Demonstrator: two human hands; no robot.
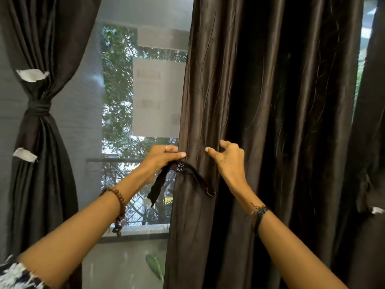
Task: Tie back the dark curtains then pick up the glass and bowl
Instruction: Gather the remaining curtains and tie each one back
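While your left hand [164, 156] pinches the hanging curtain [260, 122] edge and its tie strap [183, 174], your right hand [227, 158] grips a fold. Slick, limp satin slips, so bunch it tightly; glass and bowl are unseen.

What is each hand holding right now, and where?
Left hand pinches the dark fabric tie-back strip near its stitched end, against the dark satin curtain's edge. Right hand grips a curtain fold.

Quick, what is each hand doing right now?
Left hand: shut on the tie-back strap at the curtain edge.
Right hand: fingers pinching the curtain folds.
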